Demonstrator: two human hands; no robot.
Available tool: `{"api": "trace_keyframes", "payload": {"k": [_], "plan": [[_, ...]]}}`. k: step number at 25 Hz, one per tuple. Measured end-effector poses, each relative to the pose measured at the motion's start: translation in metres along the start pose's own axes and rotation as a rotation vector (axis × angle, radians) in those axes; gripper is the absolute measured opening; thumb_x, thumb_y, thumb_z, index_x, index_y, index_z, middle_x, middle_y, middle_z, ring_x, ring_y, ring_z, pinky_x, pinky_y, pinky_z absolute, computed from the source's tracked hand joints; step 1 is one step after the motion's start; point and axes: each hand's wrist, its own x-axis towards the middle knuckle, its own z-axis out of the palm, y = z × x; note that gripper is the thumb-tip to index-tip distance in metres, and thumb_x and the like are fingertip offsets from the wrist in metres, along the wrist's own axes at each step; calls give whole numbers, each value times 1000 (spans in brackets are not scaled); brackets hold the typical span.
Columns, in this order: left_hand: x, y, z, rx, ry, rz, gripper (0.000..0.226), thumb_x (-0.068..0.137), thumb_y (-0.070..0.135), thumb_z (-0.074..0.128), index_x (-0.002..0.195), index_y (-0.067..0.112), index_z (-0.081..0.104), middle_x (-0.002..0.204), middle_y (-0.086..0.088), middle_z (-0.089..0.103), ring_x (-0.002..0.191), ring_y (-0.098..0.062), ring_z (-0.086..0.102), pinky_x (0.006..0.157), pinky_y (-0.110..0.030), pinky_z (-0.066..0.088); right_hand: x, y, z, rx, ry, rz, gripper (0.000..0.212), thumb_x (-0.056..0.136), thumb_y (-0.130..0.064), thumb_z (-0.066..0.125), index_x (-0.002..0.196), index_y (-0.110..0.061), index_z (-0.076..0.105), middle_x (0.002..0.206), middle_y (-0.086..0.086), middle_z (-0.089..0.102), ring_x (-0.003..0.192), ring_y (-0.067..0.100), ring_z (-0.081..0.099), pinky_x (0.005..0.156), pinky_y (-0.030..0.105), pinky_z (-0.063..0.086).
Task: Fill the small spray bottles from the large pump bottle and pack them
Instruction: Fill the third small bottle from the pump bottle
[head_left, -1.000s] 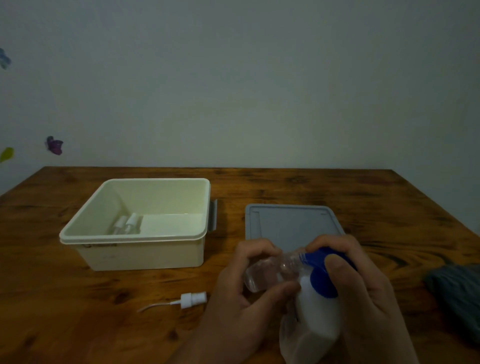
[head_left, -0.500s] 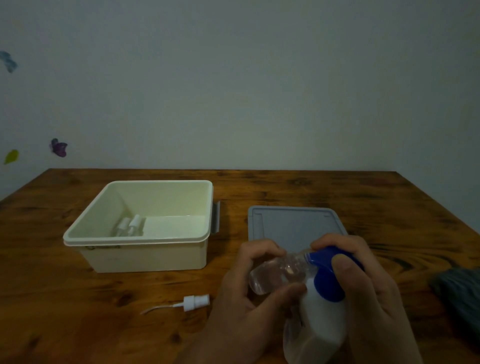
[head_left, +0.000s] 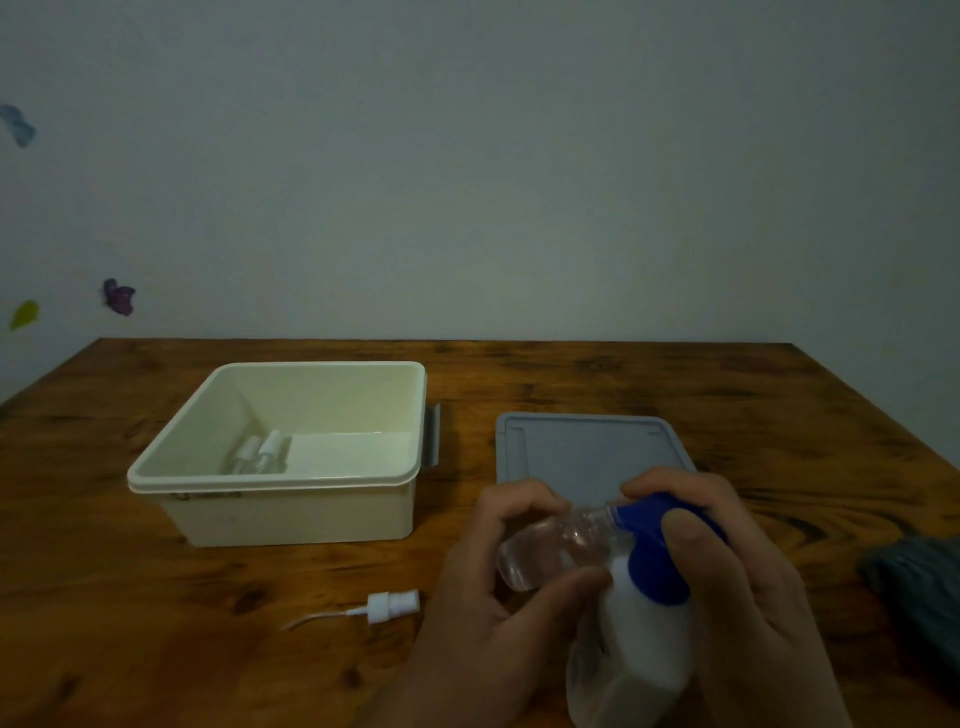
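While the small spray bottle lies tilted in my left hand, its open neck is up against the blue nozzle of the large pump bottle, low in front of me over the near edge of the table. It's clear, thin plastic, and I'd call it very light, likely slick if any liquid dribbles down it. So I'm taking it round the body, thumb underneath, fingertips curled over the top, not squeezing hard, since those walls look like they would give. My right hand is wrapped over the blue pump head, fingers curled across it and thumb on the near side. That big white bottle looks stiffer and much heavier, so I'd hold it at the head and keep its base down.

Moving out: the spray cap with its thin dip tube lies loose on the wood just left of my wrist. I'd pick that up by the white collar, because the tube looks floppy. Behind my hands sits the grey lid. Further left, the cream box stands open with two small bottles lying inside. A dark cloth shows at the right edge.
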Motion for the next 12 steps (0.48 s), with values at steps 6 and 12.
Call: {"api": "trace_keyframes", "payload": {"k": [6, 12], "plan": [[1, -7, 0, -15, 10, -21, 41, 59, 38, 75, 93, 52, 57, 103, 19, 62, 91, -8, 65, 70, -27, 58, 1, 4, 6, 23, 45, -22, 47, 67, -79, 46, 84, -38, 63, 78, -7, 65, 55, 7, 58, 49, 13, 43], [-1, -6, -1, -22, 10, -24, 48, 68, 22, 82, 93, 52, 55, 102, 23, 60, 90, -7, 64, 75, -33, 59, -1, 4, 5, 17, 48, -15, 29, 70, -61, 50, 82, -38, 61, 83, -10, 65, 60, 4, 60, 51, 9, 44]]}}
